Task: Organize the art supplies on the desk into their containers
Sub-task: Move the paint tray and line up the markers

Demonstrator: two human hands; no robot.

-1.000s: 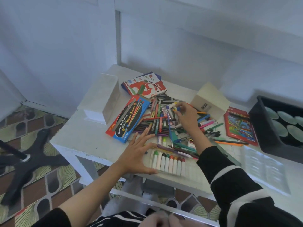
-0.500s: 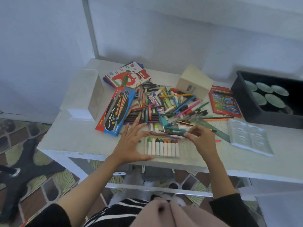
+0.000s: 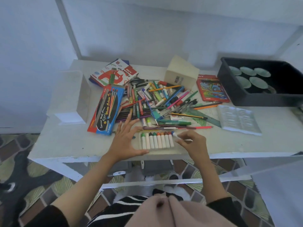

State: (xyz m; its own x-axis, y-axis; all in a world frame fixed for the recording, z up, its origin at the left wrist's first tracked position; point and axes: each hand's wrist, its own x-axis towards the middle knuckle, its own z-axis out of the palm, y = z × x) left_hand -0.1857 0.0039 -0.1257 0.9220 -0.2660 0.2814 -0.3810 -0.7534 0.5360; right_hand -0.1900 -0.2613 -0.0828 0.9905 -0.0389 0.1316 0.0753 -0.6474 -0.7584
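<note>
Several oil pastels lie in a clear tray at the near edge of the desk. My left hand, fingers spread, steadies it; my right hand pinches a blue-tipped pastel. Light, waxy, snappable, I judge: grip mid-barrel.
</note>
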